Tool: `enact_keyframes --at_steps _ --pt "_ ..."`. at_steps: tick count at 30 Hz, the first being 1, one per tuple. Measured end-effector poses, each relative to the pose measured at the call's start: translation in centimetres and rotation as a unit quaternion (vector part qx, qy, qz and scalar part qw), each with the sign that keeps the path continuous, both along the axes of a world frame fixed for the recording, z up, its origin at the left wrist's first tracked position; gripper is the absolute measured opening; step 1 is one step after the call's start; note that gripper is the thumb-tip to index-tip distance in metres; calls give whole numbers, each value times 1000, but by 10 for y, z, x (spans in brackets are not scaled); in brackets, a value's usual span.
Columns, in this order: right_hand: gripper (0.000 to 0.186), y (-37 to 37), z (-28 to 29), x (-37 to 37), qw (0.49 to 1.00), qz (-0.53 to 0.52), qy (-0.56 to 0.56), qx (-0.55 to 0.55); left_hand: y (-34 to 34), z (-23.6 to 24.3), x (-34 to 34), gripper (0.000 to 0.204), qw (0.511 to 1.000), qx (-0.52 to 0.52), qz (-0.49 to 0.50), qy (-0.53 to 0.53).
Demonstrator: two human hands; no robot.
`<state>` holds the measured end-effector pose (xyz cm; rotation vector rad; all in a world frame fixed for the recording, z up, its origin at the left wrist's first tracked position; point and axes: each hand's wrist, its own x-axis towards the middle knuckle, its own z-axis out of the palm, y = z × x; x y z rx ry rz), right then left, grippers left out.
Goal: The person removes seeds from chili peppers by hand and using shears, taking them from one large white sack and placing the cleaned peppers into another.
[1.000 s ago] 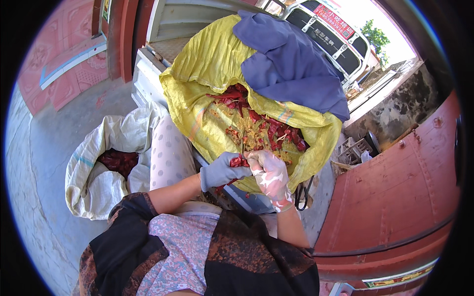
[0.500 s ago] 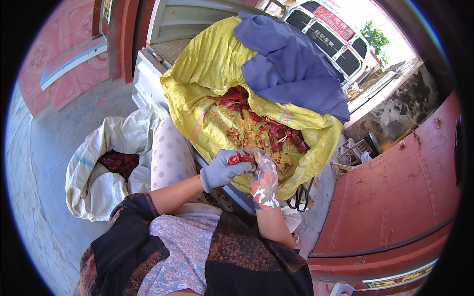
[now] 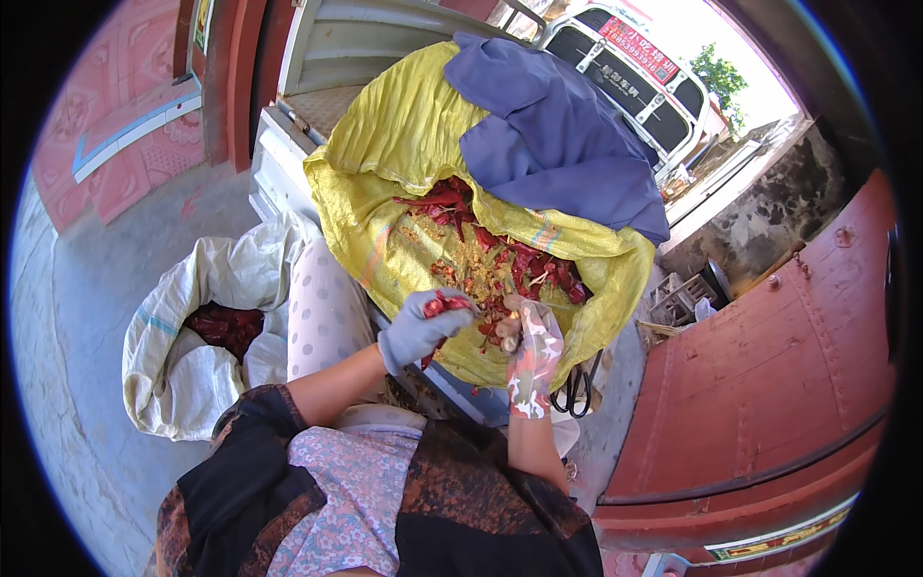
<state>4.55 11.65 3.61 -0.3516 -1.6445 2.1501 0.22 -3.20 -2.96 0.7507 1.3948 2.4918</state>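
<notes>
My left hand (image 3: 419,335), in a grey glove, is closed around dried red chillies (image 3: 444,304). One of them pokes out below the palm. Just to its right is my right hand (image 3: 535,354), in a camouflage-patterned glove with worn brownish fingertips. Its fingers are pinched together, and what they hold is too small to make out. Both hands are over the near edge of a yellow woven sack (image 3: 361,207), slightly apart. Inside the sack's mouth lie dried red chillies (image 3: 538,269) among yellowish seeds and stem bits (image 3: 471,264).
A white woven sack (image 3: 163,337) holding more dried red chillies (image 3: 226,329) stands on the floor by my left leg. Dark blue cloth (image 3: 558,125) drapes over the yellow sack, which rests on a vehicle's cargo bed (image 3: 279,159). A red metal door (image 3: 750,365) is at right.
My hands have parted: the right moved right, away from the chillies, while the left drew slightly left with them. The view has shifted a little.
</notes>
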Motion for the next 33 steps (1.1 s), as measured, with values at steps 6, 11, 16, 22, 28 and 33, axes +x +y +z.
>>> enact_keyframes --at_steps 6,11,16,22,28,33 --pt "18 52 -8 18 878 186 -88 432 -23 14 0 17 999 6 -29 -25" --pt "18 110 -10 -52 769 10 -53 637 -15 -3 -3 23 995 53 -62 -54" --pt "34 100 -15 -65 634 15 -139 760 -14 -3 -5 22 992 60 -91 -62" --pt "33 103 -5 -54 756 30 -125 642 -11 -8 -4 21 994 24 -87 -57" --pt "30 59 29 -11 772 110 -50 624 -5 -2 -9 19 992 37 -105 -65" --pt "36 20 48 6 609 148 -22 779 0 10 -5 23 984 40 -121 -124"
